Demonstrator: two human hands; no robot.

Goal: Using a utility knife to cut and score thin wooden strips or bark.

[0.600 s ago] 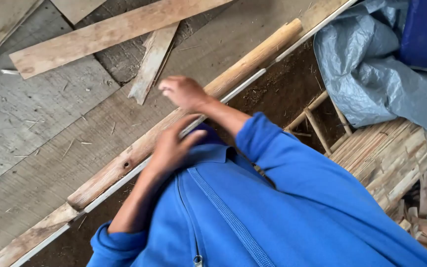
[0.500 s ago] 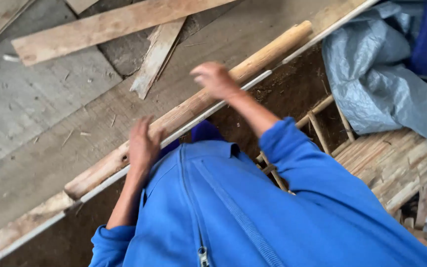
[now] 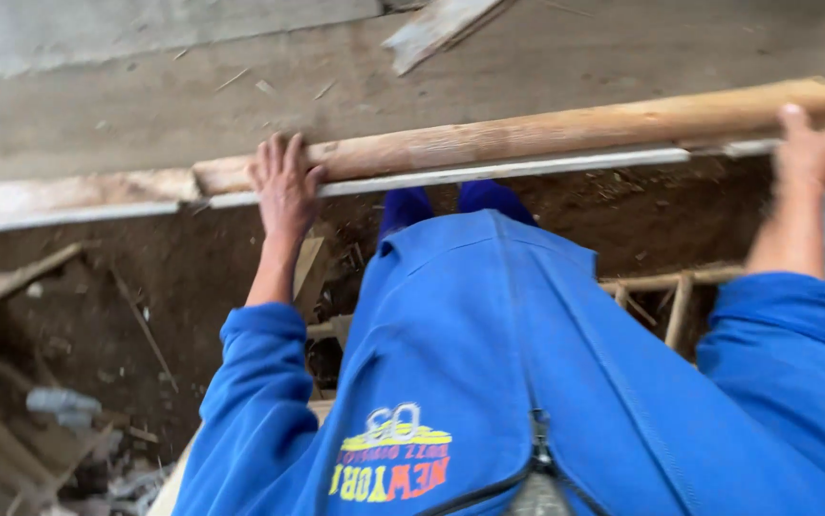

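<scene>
Your left hand [image 3: 284, 186] lies over the near end of a long round wooden pole [image 3: 546, 134], fingers [image 3: 274, 153] curled across its top and the thumb hooked at its side, so the grip is closed on the wood. Your right hand [image 3: 818, 143] is out at the far end of the same pole, fingers wrapped over the top (the pole's tip just shows past them), also closed on it.

The pole lies almost level across the view, resting along the edge of a grey board floor [image 3: 145, 105], just above a thin pale strip [image 3: 489, 174] that runs along that edge. Below the edge the ground drops to a pit of dark brown soil [image 3: 192, 277], with loose sticks and scrap wood [image 3: 21, 277] at the left and a small frame of thin laths [image 3: 665, 296] near your right sleeve. A broken offcut of plank [image 3: 436, 27] sits on the floor beyond the pole. Your blue zipped jacket [image 3: 517, 382] fills the lower part of the view.
</scene>
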